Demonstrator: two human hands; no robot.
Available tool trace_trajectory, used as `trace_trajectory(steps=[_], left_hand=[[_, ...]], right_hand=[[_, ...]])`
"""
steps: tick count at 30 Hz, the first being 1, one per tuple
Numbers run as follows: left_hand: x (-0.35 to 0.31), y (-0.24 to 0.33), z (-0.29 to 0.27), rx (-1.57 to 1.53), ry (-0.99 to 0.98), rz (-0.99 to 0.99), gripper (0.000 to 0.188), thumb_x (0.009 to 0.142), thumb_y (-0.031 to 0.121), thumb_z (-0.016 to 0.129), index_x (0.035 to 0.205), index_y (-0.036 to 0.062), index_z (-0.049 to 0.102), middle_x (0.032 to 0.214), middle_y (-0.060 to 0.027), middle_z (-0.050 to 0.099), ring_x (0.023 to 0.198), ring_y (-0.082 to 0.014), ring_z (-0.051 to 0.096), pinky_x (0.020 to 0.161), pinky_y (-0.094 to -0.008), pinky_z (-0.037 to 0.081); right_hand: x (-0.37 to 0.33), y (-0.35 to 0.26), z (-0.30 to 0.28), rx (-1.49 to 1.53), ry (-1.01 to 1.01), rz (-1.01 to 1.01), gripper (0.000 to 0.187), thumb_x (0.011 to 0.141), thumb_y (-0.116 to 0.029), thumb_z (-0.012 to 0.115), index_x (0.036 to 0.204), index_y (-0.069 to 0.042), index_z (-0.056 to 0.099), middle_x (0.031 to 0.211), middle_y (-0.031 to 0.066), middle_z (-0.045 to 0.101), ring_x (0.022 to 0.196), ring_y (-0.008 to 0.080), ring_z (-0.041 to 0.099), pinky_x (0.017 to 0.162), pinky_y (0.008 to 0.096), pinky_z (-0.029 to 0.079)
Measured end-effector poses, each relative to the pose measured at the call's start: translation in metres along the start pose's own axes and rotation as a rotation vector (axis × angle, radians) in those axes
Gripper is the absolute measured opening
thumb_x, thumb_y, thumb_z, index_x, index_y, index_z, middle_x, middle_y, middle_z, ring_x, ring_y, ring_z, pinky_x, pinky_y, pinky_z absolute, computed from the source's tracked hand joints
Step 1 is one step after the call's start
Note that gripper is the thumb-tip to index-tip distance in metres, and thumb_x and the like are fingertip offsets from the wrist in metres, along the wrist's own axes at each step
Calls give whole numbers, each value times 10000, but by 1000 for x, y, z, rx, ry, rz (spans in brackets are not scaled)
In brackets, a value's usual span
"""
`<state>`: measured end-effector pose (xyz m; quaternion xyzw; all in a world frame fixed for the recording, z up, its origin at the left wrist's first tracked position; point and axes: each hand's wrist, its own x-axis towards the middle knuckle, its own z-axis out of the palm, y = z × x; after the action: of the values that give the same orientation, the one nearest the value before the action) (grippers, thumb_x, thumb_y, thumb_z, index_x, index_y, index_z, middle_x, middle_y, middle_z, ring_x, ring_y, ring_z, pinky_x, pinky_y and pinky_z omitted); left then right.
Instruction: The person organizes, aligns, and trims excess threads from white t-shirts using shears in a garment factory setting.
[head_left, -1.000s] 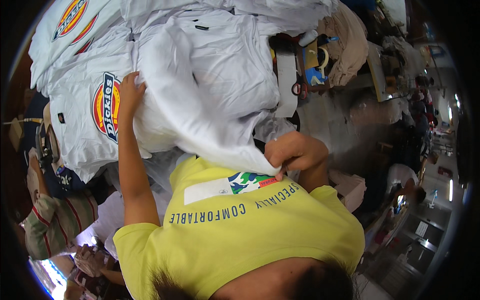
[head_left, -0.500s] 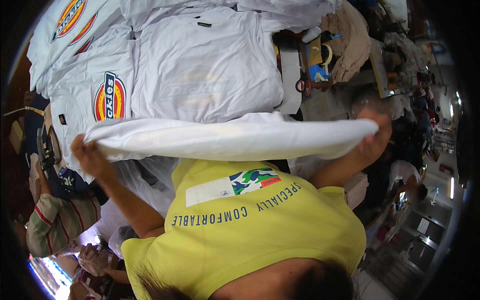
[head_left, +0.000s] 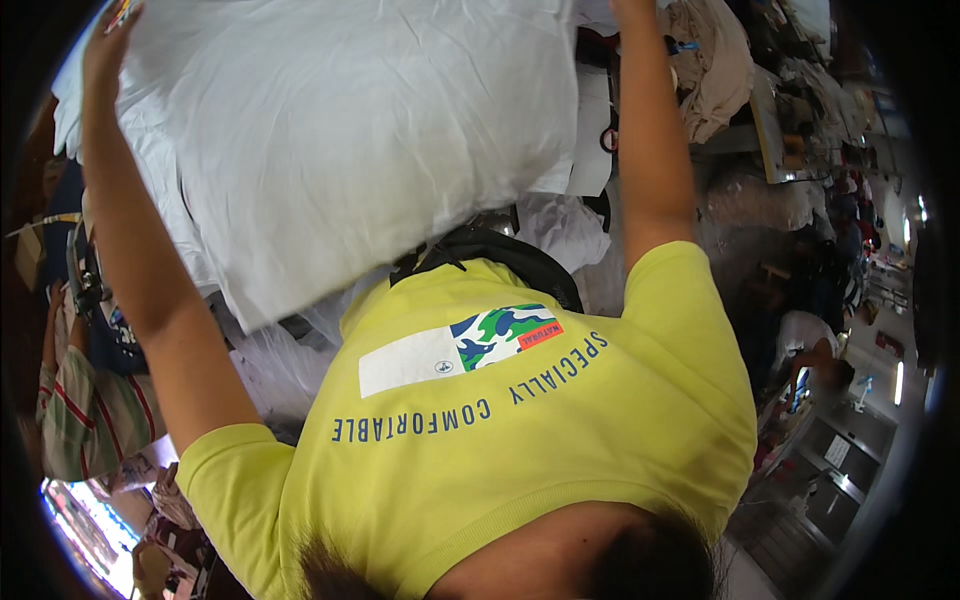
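A white T-shirt (head_left: 370, 130) is spread wide in front of me, its near edge hanging slanted just beyond my waist. Both my arms stretch far forward along its sides. My left hand (head_left: 107, 45), at the upper left rim of the picture, has its fingers closed at the shirt's far left corner. On the right my forearm runs up past the shirt's side, and the upper edge of the picture cuts off the hand. Under the spread shirt, parts of other white garments (head_left: 150, 155) show at the left; their prints are mostly covered.
Right of the shirt lie red-handled scissors (head_left: 609, 140), partly hidden by my arm, and a beige cloth heap (head_left: 715, 75). Crumpled clear plastic (head_left: 565, 232) lies near my waist. At the left sits a person in a striped top (head_left: 95, 415); another person (head_left: 810, 345) bends at the right.
Both hands have moved forward and up, the right one out of the picture. The T-shirt has gone from a narrow gathered band to a broad sheet covering the garments below.
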<state>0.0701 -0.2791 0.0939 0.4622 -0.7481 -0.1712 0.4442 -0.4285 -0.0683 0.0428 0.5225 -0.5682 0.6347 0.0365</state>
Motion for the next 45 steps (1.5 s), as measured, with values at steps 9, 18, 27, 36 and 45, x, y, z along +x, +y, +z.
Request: trace_trajectory(steps=[9,18,27,36,45], left_hand=[[-290,-70,39,633,-49,-280,441,788,362,620,1067,24,569,1069,-196,580,1020,-338,524,841,-410,411],[-293,-15,16,529,228,-449,317,869,329,514,923,22,569,818,-188,617,747,-357,585,662,-406,437],[-233,-98,41,414,35,-363,381,873,372,502,1065,46,545,921,-193,617,817,-334,594,705,-387,450],[-326,-89,13,-8,83,-592,372,828,295,623,1013,-26,580,832,-60,608,761,-112,541,709,-244,435],[-338,-89,13,-97,17,-720,303,837,309,616,806,12,570,662,19,502,606,-47,424,564,-180,359]], right_hand=[[-216,24,-49,-375,-363,421,282,781,-232,667,956,-29,579,780,46,587,695,129,553,663,259,446],[-201,27,-42,-498,-286,445,201,748,-213,675,779,-47,565,733,76,548,647,222,533,603,328,431],[-175,68,-2,-547,-165,319,209,799,-259,625,851,-72,549,745,79,555,690,237,554,625,351,436],[-222,36,-98,-227,-342,845,285,849,-309,587,890,-27,576,718,23,566,594,91,520,541,217,411],[-244,-14,-85,-70,-322,1060,286,838,-320,606,881,-39,581,694,-21,527,545,40,454,490,182,359]])
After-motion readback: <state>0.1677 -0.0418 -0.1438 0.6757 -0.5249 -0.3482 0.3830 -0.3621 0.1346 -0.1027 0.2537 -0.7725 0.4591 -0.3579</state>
